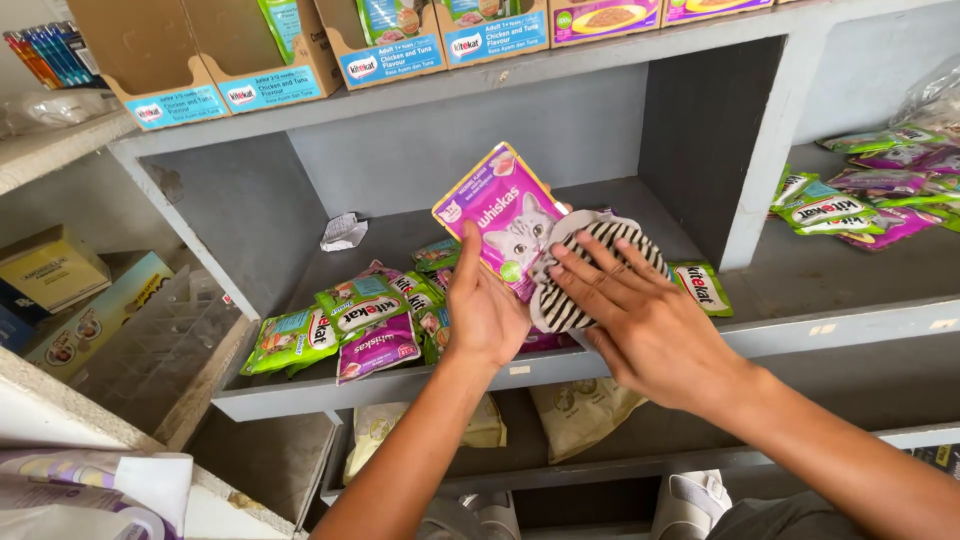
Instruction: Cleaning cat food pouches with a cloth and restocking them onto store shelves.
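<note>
In the middle of the frame, left hand (pixel 487 312) gripping a purple pouch (pixel 500 217), right hand (pixel 645 325) flat, fingers (pixel 590 270) spread on a striped cloth (pixel 590 262), over the grey shelf (pixel 790 325), green pouches (pixel 340 320) lower left, boxes (pixel 390 45) up top.

Purple cat-food pouch (pixel 500 215) stands upright on the grey shelf (pixel 800 325), held by the left hand (pixel 485 310). Green and magenta pouches (pixel 345 325) lie left of it; more pouches (pixel 880 190) occupy the right compartment. Open cardboard display boxes (pixel 395 45) with blue fronts line the upper shelf.
</note>
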